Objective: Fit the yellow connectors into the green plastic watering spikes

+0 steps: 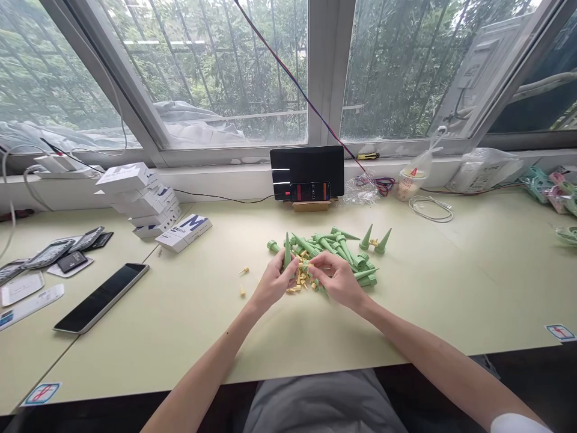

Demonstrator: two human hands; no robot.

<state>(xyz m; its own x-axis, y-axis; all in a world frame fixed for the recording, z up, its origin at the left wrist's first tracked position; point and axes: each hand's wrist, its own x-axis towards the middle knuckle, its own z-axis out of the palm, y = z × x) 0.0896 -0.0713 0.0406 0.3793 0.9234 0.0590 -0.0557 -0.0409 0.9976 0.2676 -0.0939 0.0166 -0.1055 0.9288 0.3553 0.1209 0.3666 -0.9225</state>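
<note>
My left hand [274, 279] is closed around a green plastic spike [287, 249], its tip pointing up. Close beside it, my right hand [336, 276] pinches a small yellow plastic piece [305, 265] near the spike's lower part; whether the two parts touch I cannot tell. Behind and right of the hands lies a heap of green spikes [342, 243]. Small yellow pieces [303, 281] are scattered on the table between the hands. Two green spikes with yellow parts [382, 242] stand apart to the right of the heap.
A phone [311, 192] leans against a black tablet [306, 165] at the back. On the left are stacked white boxes [139, 192], a large phone [103, 297] and phone parts [58, 249]. A bagged cup [411, 180] and white cable [430, 207] sit at the back right.
</note>
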